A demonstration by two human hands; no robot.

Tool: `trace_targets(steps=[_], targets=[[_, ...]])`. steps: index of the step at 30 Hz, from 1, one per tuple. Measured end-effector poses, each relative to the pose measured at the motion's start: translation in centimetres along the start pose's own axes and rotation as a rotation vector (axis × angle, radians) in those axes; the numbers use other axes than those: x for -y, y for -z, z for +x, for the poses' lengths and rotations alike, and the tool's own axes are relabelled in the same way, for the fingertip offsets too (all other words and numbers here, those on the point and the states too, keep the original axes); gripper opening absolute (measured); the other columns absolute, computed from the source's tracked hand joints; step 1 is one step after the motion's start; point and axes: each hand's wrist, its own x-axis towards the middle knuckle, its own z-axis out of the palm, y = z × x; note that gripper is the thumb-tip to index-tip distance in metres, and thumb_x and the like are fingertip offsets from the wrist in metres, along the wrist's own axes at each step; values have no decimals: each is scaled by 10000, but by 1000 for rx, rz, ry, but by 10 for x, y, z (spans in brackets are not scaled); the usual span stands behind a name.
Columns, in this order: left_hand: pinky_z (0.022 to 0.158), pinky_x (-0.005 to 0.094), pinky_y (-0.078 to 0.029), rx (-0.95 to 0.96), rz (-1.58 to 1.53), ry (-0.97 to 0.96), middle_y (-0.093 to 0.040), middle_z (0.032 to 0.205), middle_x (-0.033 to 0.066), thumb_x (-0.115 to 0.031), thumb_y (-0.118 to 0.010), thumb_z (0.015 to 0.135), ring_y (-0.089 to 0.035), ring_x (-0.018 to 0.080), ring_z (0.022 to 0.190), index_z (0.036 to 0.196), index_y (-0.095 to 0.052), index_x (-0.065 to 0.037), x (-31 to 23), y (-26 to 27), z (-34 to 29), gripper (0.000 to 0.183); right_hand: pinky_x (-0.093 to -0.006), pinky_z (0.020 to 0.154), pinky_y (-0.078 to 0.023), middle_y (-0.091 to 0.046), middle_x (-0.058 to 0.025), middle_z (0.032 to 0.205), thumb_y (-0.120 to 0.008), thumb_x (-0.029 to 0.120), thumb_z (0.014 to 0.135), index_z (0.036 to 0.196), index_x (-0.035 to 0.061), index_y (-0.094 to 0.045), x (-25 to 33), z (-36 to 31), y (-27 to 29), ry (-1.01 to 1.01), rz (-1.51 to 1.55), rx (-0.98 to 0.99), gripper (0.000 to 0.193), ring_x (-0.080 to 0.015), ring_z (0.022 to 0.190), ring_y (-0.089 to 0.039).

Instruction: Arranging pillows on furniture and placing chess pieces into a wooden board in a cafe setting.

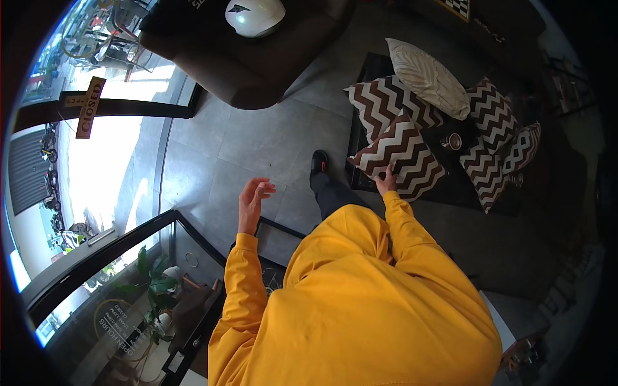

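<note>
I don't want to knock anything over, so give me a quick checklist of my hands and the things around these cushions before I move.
1. Right hand on the front zigzag cushion: ok, touching its near edge.
2. Firm hold there: cannot tell.
3. Left hand free: ok, holding nothing and apart from the cushions.
4. Small metal cup well away from the cushions: not ok, it sits among them.
5. Cream cushion stable: cannot tell; it leans across the zigzag cushions behind.
6. White helmet away from the cushions: ok, on the brown armchair.
</note>
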Motion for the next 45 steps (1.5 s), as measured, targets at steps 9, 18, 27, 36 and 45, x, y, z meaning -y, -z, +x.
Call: trace_targets(steps=[9,18,27,36,45], targets=[[741,276,-490,78,76,-25,-637,887,49,-308,-503,934,-636,157,846,1032,-580,-51,-49,38,142,285,-449,1062,-290,-82,-346,1447,-560,349,834,1471,187,-79,50,3,2,-266,109,-37,814,-478,1315,-240],[723,260,-473,534,240,-38,-626,881,59,-170,-408,925,-630,149,818,1023,-560,-26,-102,-9,326,232,-380,1098,-239,-265,-203,1459,-555,318,841,1423,27,-250,70,15,9,-373,239,-247,718,-337,1346,-266],[720,259,-470,759,300,9,-621,868,59,-76,-379,844,-618,149,780,1018,-562,-26,-167,-47,493,257,-389,1085,-276,-314,-215,1429,-569,303,826,1415,7,-246,151,31,28,-680,528,-423,734,-354,1317,-317],[611,252,-457,978,627,147,-605,808,45,-122,-418,892,-594,124,686,995,-570,-56,-142,-146,610,195,-388,1074,-281,-296,-187,1437,-604,157,800,1407,31,-276,182,56,21,-613,767,-672,701,-333,1317,-312],[653,288,-487,1217,912,111,-593,751,67,-98,-418,905,-573,147,646,933,-559,-35,-116,-273,642,157,-488,970,-360,-417,-263,1232,-609,37,735,1233,36,-435,199,78,21,-897,710,-1025,527,-429,1185,-377]])
